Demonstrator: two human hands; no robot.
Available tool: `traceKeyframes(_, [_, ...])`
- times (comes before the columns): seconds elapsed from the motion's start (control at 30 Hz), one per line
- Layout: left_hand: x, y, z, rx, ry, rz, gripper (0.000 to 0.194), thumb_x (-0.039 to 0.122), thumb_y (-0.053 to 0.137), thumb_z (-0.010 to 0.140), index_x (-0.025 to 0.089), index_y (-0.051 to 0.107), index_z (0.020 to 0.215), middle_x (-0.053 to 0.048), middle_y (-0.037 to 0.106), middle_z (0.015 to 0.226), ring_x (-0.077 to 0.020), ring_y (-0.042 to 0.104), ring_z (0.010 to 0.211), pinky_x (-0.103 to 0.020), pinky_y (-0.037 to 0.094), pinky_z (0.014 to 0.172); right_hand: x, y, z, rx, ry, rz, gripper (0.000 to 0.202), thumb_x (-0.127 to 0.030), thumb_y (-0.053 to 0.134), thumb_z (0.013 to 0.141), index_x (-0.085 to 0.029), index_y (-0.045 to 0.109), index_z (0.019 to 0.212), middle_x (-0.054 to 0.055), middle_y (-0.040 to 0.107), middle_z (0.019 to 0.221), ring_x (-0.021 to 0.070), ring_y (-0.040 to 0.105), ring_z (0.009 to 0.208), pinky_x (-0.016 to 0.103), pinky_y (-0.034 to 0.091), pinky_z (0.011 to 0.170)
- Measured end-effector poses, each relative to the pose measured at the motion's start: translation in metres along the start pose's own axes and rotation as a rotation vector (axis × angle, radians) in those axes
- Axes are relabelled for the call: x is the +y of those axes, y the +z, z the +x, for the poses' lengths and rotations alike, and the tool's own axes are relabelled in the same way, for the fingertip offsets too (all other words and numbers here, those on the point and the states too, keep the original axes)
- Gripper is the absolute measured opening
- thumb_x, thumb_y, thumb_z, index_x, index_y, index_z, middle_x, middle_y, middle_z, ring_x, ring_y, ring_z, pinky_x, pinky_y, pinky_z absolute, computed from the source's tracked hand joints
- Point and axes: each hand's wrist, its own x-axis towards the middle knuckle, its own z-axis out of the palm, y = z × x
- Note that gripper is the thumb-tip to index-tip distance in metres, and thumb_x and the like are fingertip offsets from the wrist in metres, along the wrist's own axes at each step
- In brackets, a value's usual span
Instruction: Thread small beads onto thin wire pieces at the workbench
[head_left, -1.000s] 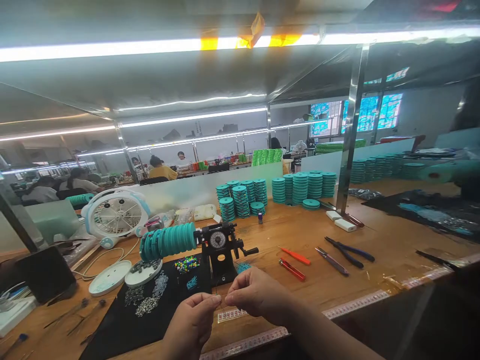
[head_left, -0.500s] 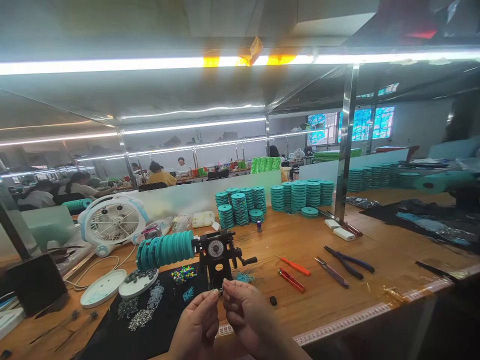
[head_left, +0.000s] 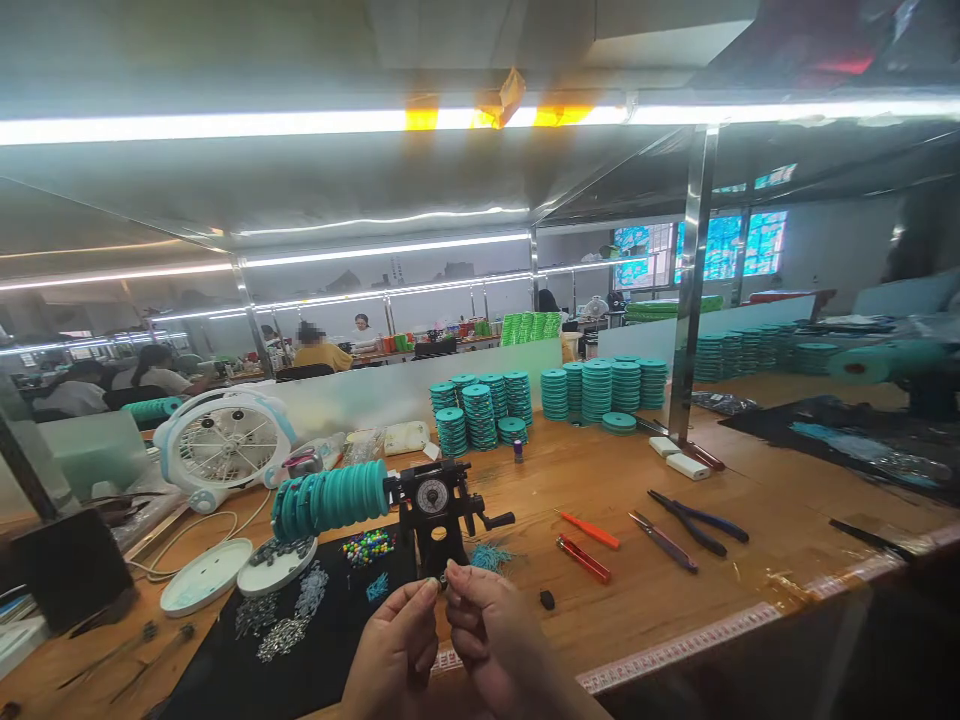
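My left hand and my right hand meet fingertip to fingertip at the front of the bench. Both are closed in a pinch. A tiny piece seems to lie between the fingertips, too small to name. Just behind them stands a black winding machine with a dial and a crank, carrying a row of teal spools. On the black mat to the left lie colourful beads, small metal parts and a little heap of blue pieces.
Stacks of teal spools stand at the back. Pliers, tweezers, an orange tool and a red tool lie right. A white fan and round white lids are left. A metal post rises right. Several people sit beyond.
Both hands hold nearly the same pinched pose, with only a slight shift of the fingers. Nothing on the bench has visibly moved.
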Motion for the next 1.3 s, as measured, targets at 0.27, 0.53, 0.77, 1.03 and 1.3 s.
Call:
traceKeyframes(0.27, [0.001,0.002,-0.003,-0.004,-0.007,-0.009,0.035,0.034,0.087,0.05,0.013,0.064,0.066,0.009,0.034,0.046,-0.0026,0.029,0.04,-0.014,0.029,0.038,0.001,0.0,-0.001,0.012,0.002,-0.028,0.045,-0.035,0.084,0.051,-0.016,0.044,0.06,-0.009,0.039,0.048,0.0001,0.018,0.039,0.016,0.008,0.035])
traceKeyframes(0.53, [0.001,0.002,0.0,0.004,0.018,-0.036,0.038,0.035,0.088,0.047,0.013,0.062,0.062,0.01,0.033,0.046,-0.0014,0.024,0.04,-0.014,0.022,0.036,0.004,0.0,-0.006,0.072,0.013,-0.062,0.05,-0.042,0.087,0.044,-0.016,0.049,0.064,-0.012,0.036,0.043,0.0001,0.022,0.036,0.013,0.011,0.032])
traceKeyframes(0.77, [-0.008,-0.008,0.002,-0.032,0.068,0.093,0.037,0.042,0.083,0.055,0.012,0.065,0.066,0.005,0.045,0.047,-0.0039,0.035,0.042,-0.016,0.029,0.04,0.006,-0.006,-0.008,0.094,-0.038,-0.207,0.055,-0.05,0.086,0.041,-0.014,0.053,0.066,-0.002,0.06,0.062,0.0043,0.048,0.04,0.011,0.02,0.025])
traceKeyframes(1.03, [-0.005,-0.002,-0.009,0.046,0.025,0.062,0.044,0.045,0.087,0.044,0.013,0.064,0.064,0.008,0.039,0.043,-0.0024,0.028,0.039,-0.016,0.022,0.039,0.004,-0.014,-0.018,0.02,-0.056,-0.316,0.051,-0.051,0.084,0.05,-0.013,0.055,0.069,-0.003,0.059,0.059,0.004,0.05,0.041,0.01,0.029,0.025])
traceKeyframes(1.3, [-0.002,-0.002,-0.016,0.059,-0.003,0.008,0.043,0.041,0.088,0.042,0.013,0.06,0.059,0.01,0.034,0.042,-0.0009,0.021,0.038,-0.015,0.017,0.037,0.001,-0.027,-0.028,-0.045,0.062,-0.368,0.056,-0.044,0.085,0.052,-0.011,0.058,0.087,0.006,0.069,0.076,0.0137,0.066,0.056,0.013,0.032,0.032])
